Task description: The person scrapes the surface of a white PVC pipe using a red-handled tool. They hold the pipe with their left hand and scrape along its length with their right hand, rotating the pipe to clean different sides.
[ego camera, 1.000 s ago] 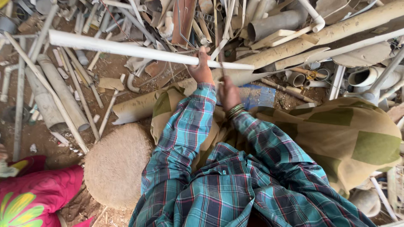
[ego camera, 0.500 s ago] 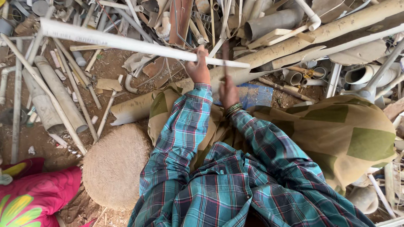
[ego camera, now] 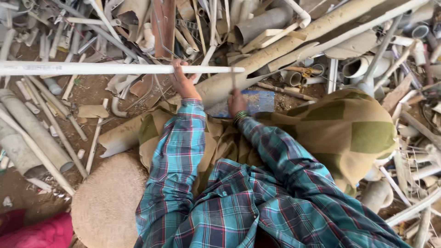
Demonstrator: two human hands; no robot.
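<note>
My left hand (ego camera: 183, 82) grips a long thin white pipe (ego camera: 92, 68) from below and holds it level across the left of the view. The pipe's right end stops just above my right hand (ego camera: 237, 102). That hand is closed on a thin dark tool (ego camera: 233, 80) that stands upright against the pipe's end; what kind of tool it is I cannot tell. Under the right hand lies a flat blue piece (ego camera: 262, 101) on a large tan pipe (ego camera: 216, 89). Both arms are in blue plaid sleeves.
Scrap plastic pipes of many sizes are heaped all around, thick grey ones (ego camera: 32, 133) at the left and long tan ones (ego camera: 321, 27) at the top right. A round woven stool (ego camera: 108, 202) sits lower left, pink cloth (ego camera: 36, 232) in the corner, tan-and-green cloth (ego camera: 358, 133) over my knee.
The white pipe has swung from a slant, left end high, to level and slid left. Both hands stay close together at its right end.
</note>
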